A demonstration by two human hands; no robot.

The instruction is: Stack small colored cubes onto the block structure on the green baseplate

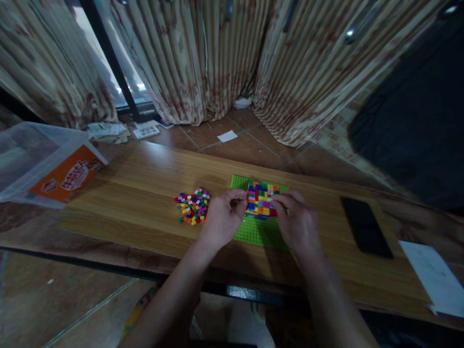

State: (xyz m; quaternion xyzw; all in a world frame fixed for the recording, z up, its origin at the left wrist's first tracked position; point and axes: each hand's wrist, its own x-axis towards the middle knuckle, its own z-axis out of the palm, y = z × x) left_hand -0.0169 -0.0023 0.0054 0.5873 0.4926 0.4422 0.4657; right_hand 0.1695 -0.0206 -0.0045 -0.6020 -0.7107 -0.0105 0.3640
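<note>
A block of multicoloured toy bricks [258,194] stands on a green studded baseplate [259,232] on the wooden table. My left hand [223,217] is at the block's left edge, its bent thumb and index finger closed against the side. From the right, my right hand [299,220] reaches over the block with thumb and index finger pinched together at its top. Something whitish shows by those fingertips, too small to tell whether it is held or part of the block. Left of my left hand lies a loose pile of small coloured bricks [194,207].
A clear plastic bin [47,130] with an orange label stands at the table's left end. On the right of the wooden table [145,179] lie a black phone-like slab [366,226] and a white sheet [433,275]. Curtains [188,63] hang beyond the tiled floor.
</note>
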